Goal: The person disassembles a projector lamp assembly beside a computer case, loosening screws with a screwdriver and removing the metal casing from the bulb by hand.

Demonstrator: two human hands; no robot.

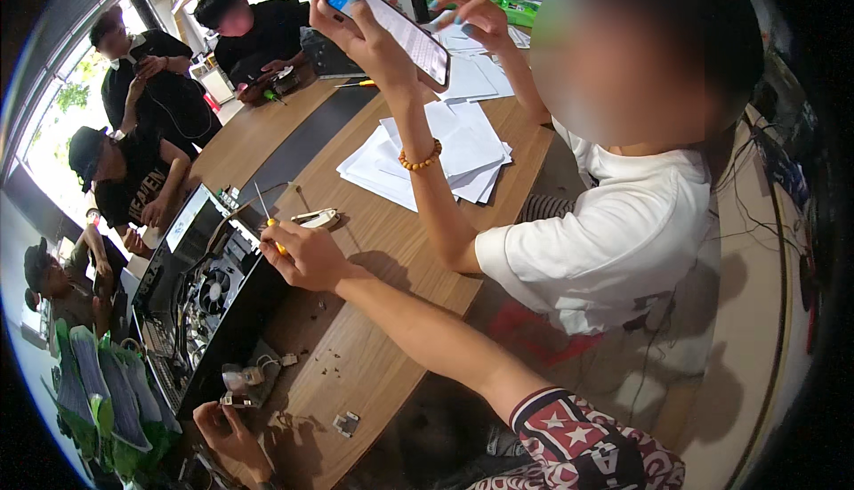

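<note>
My right hand is closed round a screwdriver with a yellow handle, its thin shaft pointing up and away. It is just above the near side of an opened black computer case. Inside the case show a round cooling fan, cables and circuit boards. Near the lower edge, my left hand has thumb and finger pinched at a small pale metal part. What exactly that part is, I cannot make out.
Small screws and a metal piece lie on the wooden table. Papers are spread farther back. At right, a person in white holds a phone. Leafy plant at left; several people sit or stand beyond.
</note>
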